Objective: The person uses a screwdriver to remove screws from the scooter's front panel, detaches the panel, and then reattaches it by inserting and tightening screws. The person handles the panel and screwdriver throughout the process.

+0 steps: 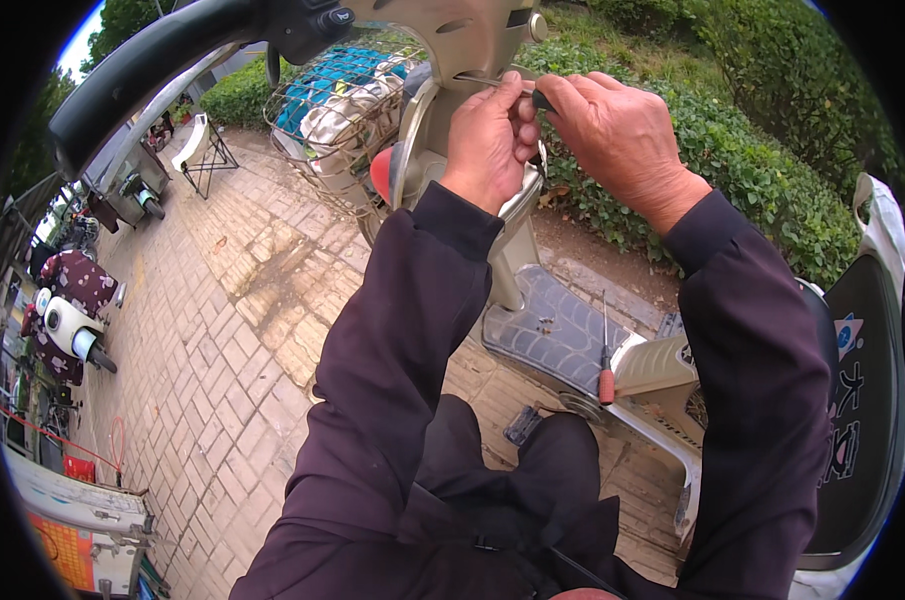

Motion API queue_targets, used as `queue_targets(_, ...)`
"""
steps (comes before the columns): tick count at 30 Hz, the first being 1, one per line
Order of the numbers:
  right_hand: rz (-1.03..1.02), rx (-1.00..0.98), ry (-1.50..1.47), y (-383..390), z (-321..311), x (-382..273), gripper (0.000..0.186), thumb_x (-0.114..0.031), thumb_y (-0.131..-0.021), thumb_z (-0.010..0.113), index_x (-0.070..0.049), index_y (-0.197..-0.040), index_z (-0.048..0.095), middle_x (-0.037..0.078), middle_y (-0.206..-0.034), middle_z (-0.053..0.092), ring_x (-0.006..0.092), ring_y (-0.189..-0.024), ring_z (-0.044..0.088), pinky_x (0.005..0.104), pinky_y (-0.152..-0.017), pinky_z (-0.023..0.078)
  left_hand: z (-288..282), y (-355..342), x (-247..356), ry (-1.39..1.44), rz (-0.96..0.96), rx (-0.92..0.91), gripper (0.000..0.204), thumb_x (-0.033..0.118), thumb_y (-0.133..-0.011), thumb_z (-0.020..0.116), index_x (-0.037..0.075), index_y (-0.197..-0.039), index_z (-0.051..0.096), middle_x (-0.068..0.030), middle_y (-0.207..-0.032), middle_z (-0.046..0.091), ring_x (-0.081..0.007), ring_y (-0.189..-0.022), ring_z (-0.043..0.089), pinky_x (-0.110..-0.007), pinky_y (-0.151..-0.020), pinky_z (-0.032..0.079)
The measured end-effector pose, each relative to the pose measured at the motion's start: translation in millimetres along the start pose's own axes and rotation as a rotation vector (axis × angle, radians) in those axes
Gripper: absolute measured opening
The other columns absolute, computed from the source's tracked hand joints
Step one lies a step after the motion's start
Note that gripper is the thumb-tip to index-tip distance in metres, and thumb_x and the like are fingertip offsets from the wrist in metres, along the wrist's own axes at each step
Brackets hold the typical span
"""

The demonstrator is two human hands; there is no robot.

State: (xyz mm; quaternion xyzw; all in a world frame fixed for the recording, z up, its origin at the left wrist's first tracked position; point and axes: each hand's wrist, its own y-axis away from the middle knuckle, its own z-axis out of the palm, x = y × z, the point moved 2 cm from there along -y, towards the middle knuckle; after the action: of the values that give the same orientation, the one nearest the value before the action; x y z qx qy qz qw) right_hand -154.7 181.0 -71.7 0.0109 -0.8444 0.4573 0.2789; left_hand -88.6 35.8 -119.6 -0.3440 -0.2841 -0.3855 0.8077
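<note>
In front of me stands a beige electric scooter. My right hand is closed around the dark handle of a screwdriver, most of which its fingers hide. The thin metal shaft runs left from there to a slot in the front panel below the handlebar. My left hand pinches that shaft between thumb and fingers, close beside the right. Whether the tip sits inside the slot cannot be made out. A second screwdriver with a red handle lies on the grey footboard.
A wire basket holding blue and white cloth is at the scooter's front. The black handlebar grip reaches over the upper left. Green hedge borders the right. A white folding chair and parked scooters stand left on the brick paving.
</note>
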Motion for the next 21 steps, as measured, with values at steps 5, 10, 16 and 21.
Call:
queue_targets(5,0.760,-0.368,-0.923,3,-22,23,0.038,-0.042,-0.100,0.063,-0.004,-0.098,0.067,0.008,-0.079,0.072,0.0150,-0.063,0.071,0.0279,-0.047,0.051,-9,-14,-10,0.098,0.116,-0.097,0.021,0.021,-0.108,0.056,0.001,-0.104,0.060,-0.0028,-0.076,0.057,-0.0133,-0.060,0.052,-0.026,-0.046,0.037)
queue_targets(10,1.126,-0.636,-1.554,16,-11,39,0.052,-0.048,-0.105,0.057,0.001,-0.091,0.067,0.004,-0.065,0.064,0.0079,-0.045,0.054,0.0245,-0.036,0.035,-11,-17,-11,0.098,0.123,-0.109,0.025,0.025,-0.108,0.058,0.001,-0.104,0.061,-0.0037,-0.077,0.059,-0.0141,-0.062,0.054,-0.027,-0.048,0.040)
queue_targets(16,-0.014,0.037,-0.043,13,-13,16,0.042,-0.042,-0.098,0.070,-0.001,-0.103,0.063,0.009,-0.071,0.061,0.0265,-0.058,0.062,0.0365,-0.056,0.050,-13,-15,-11,0.064,0.112,-0.109,0.029,0.030,-0.107,0.061,0.001,-0.103,0.062,-0.0042,-0.073,0.062,-0.0138,-0.057,0.059,-0.027,-0.046,0.042)
queue_targets(21,0.972,-0.370,-1.252,24,-26,28,0.065,-0.061,-0.098,0.063,0.004,-0.108,0.066,0.001,-0.067,0.061,0.0108,-0.047,0.060,0.0263,-0.040,0.046,-15,-16,-9,0.021,0.133,-0.124,0.029,0.031,-0.107,0.060,0.003,-0.101,0.063,-0.0046,-0.075,0.062,-0.0147,-0.061,0.057,-0.027,-0.050,0.043)
